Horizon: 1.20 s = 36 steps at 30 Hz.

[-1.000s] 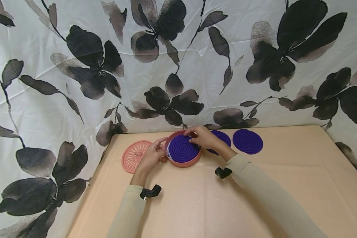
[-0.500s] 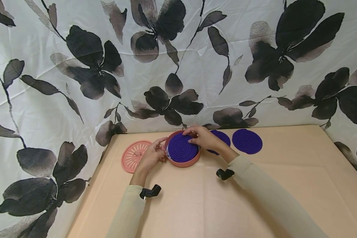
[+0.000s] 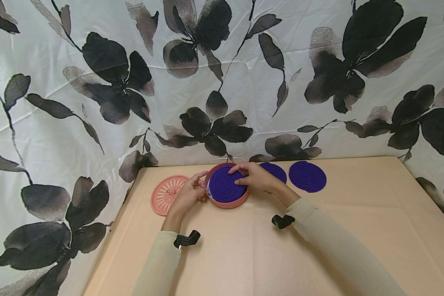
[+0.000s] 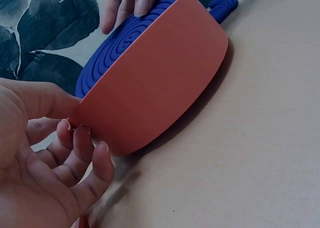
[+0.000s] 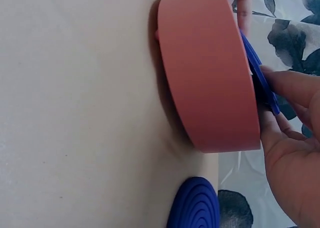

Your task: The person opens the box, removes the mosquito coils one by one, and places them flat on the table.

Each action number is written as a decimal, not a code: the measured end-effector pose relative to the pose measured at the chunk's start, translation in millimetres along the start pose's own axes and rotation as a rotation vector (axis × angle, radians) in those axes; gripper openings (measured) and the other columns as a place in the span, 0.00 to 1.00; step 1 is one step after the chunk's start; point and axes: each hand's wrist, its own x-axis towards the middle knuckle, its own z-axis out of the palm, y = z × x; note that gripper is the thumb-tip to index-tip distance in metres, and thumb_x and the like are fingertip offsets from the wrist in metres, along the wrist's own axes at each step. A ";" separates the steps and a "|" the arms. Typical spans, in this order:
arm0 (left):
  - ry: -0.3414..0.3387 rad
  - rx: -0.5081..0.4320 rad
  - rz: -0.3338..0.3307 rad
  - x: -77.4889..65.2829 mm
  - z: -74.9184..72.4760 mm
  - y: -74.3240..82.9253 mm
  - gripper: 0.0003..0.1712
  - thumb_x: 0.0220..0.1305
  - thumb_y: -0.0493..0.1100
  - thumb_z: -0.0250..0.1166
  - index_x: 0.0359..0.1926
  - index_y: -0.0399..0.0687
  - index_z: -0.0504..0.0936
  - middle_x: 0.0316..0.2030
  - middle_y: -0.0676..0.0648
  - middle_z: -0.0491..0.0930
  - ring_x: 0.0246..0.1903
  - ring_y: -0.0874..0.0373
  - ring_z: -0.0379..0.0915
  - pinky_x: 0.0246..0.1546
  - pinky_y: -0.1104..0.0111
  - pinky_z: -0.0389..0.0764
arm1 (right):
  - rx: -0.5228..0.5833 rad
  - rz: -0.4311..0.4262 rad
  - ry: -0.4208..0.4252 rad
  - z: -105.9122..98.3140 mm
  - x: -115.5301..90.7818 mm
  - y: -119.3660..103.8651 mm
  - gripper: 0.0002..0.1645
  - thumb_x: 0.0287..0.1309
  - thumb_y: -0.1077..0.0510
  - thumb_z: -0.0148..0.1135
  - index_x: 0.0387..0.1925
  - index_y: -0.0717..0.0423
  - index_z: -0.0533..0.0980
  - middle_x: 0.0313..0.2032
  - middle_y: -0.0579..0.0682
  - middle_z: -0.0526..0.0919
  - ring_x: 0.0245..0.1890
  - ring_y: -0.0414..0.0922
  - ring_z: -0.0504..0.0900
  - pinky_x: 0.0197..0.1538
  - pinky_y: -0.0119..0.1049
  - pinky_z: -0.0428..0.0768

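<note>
A blue-purple spiral mosquito coil (image 3: 225, 186) lies in the mouth of a round terracotta-coloured tin (image 3: 230, 204). With thumb and fingers, my left hand (image 3: 190, 191) grips the left side of the tin; the left wrist view shows those fingers at the rim of the tin (image 4: 155, 78). My right hand (image 3: 257, 176) pinches the coil's right edge. In the right wrist view, the coil (image 5: 257, 70) tilts slightly out past the rim, its edge between the fingers of my right hand (image 5: 295, 118). What lies under the coil is mostly hidden.
A slotted pinkish lid (image 3: 166, 193) lies left of the tin, partly behind my left hand. Two more coils are to the right: one (image 3: 275, 172) partly hidden by my right hand, another (image 3: 308, 176) farther along. A floral cloth (image 3: 207, 82) hangs behind the table.
My right hand has shifted slightly right, and its wrist has swung a little to the right and down. The left hand and the tin have stayed nearly still.
</note>
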 end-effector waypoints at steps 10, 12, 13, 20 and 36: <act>0.015 0.012 -0.013 0.4 1.2 -0.4 0.37 0.63 0.26 0.60 0.72 0.48 0.69 0.35 0.48 0.71 0.26 0.53 0.75 0.25 0.67 0.80 | 0.005 -0.019 0.007 1.8 1.4 6.1 0.22 0.59 0.66 0.70 0.55 0.49 0.82 0.59 0.52 0.78 0.46 0.48 0.71 0.47 0.38 0.71; 0.019 0.013 -0.018 0.9 1.7 -0.9 0.37 0.63 0.26 0.61 0.72 0.49 0.69 0.36 0.48 0.71 0.26 0.53 0.75 0.25 0.68 0.80 | 0.018 -0.021 0.002 1.7 1.8 6.6 0.22 0.59 0.66 0.70 0.55 0.51 0.82 0.59 0.53 0.78 0.43 0.48 0.69 0.44 0.37 0.69; 0.021 0.013 -0.020 1.0 1.9 -1.0 0.37 0.63 0.26 0.60 0.72 0.49 0.69 0.36 0.48 0.71 0.26 0.53 0.75 0.25 0.68 0.80 | 0.025 -0.020 -0.001 1.8 2.2 7.3 0.22 0.59 0.65 0.70 0.56 0.51 0.82 0.59 0.53 0.78 0.42 0.48 0.70 0.44 0.37 0.69; 0.015 0.012 -0.008 2.3 1.7 -1.3 0.36 0.63 0.26 0.61 0.72 0.48 0.69 0.36 0.48 0.70 0.27 0.53 0.75 0.26 0.68 0.80 | 0.065 -0.015 -0.011 0.2 3.2 11.7 0.24 0.61 0.65 0.69 0.59 0.57 0.79 0.65 0.58 0.74 0.56 0.52 0.78 0.58 0.41 0.78; 0.032 0.015 -0.025 3.2 2.9 1.0 0.37 0.63 0.26 0.61 0.71 0.50 0.70 0.36 0.47 0.70 0.27 0.53 0.75 0.26 0.68 0.81 | -0.019 -0.036 0.027 -0.5 7.1 10.9 0.20 0.59 0.61 0.72 0.54 0.49 0.83 0.41 0.51 0.73 0.37 0.48 0.64 0.37 0.37 0.63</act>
